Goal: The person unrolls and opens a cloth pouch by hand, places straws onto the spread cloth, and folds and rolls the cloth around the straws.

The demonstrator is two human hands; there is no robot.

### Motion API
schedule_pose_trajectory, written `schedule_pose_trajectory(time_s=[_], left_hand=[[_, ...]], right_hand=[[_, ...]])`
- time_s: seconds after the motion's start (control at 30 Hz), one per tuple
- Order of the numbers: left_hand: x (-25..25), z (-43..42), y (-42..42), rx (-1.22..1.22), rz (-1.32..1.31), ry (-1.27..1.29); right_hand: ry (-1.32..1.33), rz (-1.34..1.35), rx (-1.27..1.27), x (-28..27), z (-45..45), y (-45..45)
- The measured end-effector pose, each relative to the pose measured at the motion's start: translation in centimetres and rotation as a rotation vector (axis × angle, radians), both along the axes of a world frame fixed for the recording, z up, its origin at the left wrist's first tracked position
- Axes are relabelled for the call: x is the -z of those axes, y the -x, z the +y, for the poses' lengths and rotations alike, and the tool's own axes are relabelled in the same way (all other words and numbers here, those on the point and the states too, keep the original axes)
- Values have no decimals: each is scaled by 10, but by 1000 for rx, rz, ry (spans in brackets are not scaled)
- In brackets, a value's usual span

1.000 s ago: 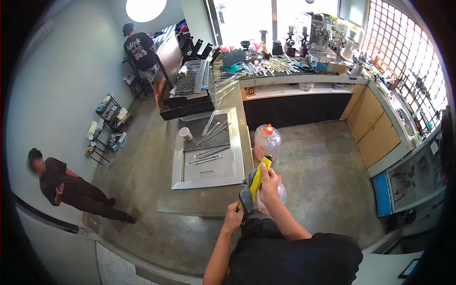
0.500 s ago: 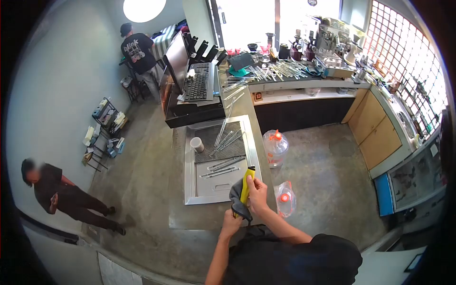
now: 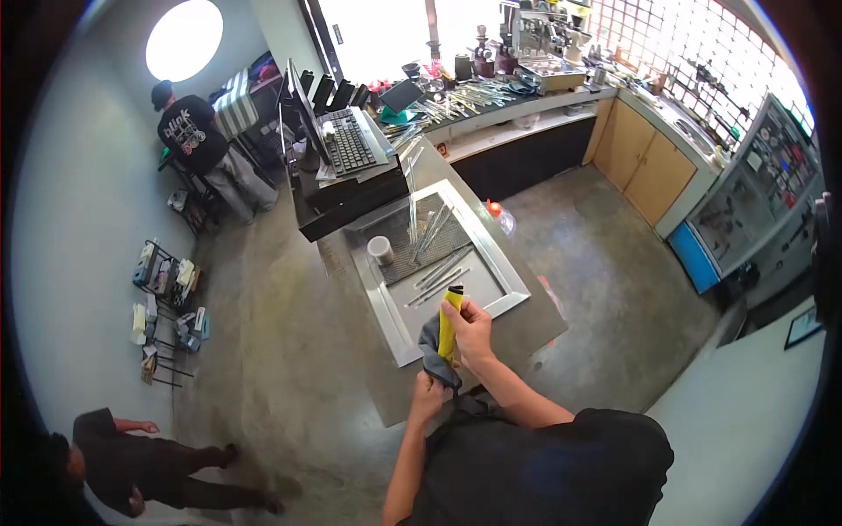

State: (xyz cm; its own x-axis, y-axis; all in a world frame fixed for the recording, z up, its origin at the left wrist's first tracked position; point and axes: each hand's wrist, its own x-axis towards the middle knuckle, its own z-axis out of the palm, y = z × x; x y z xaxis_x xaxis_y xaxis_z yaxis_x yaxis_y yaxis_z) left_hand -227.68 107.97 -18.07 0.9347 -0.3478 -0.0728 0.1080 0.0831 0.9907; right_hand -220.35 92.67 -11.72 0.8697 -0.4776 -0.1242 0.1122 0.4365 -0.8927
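My right hand (image 3: 472, 331) grips a yellow object with a black tip (image 3: 449, 324), its thumb along the side. Below and to the left, my left hand (image 3: 427, 396) is closed on the lower end of a grey cloth (image 3: 434, 358) bunched against the yellow object. Both are held over the near edge of a counter. Just beyond them a metal-framed tray (image 3: 512, 303) is set on the counter, with several thin clear sticks (image 3: 436, 230) and a white-lidded container (image 3: 380, 251) on it.
A keyboard (image 3: 351, 142) and monitor stand on a black box behind the tray. More sticks and coffee equipment (image 3: 545, 72) line the back counter. One person (image 3: 195, 140) stands at the back left, another (image 3: 145, 465) at the lower left. Bottles stand on the floor, right.
The view has turned, so the tray appears slanted and the floor bottles are mostly hidden behind the counter. My hands keep their hold. The lower-left person has changed pose, legs apart.
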Motion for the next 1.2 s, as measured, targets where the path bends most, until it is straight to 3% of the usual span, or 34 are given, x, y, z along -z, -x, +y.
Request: schedule_pose_trajectory(time_s=[0.07, 0.17, 0.23, 0.3, 0.4, 0.53, 0.6, 0.63, 0.67, 0.8, 0.87, 0.9, 1.03, 1.13, 1.2], left_hand=[[-16, 40, 3, 110, 205, 6], [-27, 75, 3, 62, 133, 144], [-34, 102, 3, 70, 150, 67], [-59, 126, 0, 68, 69, -263], [-47, 153, -10, 58, -23, -284], [-46, 179, -35, 114, 168, -146], [-4, 192, -56, 142, 37, -46], [-8, 194, -62, 109, -36, 2], [-13, 210, -69, 168, 138, -92], [-6, 254, -125, 222, 110, -283], [27, 276, -148, 89, 280, -119], [10, 289, -160, 193, 322, -71], [18, 327, -210, 226, 412, 155], [-25, 322, -243, 264, 446, 260], [-10, 329, -267, 317, 375, 123]], right_hand=[[-46, -63, -30, -9, 34, 8], [-15, -60, -4, -16, 80, 15], [-6, -46, 32, -20, 106, 21], [-50, -2, 83, -21, 131, 25], [-12, -16, 177, -18, 162, 26], [34, 4, 216, 2, 185, 20], [39, 28, 256, 7, 197, 5], [44, 55, 300, 11, 206, 0], [46, 73, 284, 15, 216, -8], [8, 66, 302, 26, 249, -70], [31, 30, 245, 46, 264, -102], [15, 32, 236, 48, 275, -113], [107, 14, 162, 14, 298, -148], [245, 34, 82, 4, 305, -159], [372, 46, 21, -4, 307, -170]])
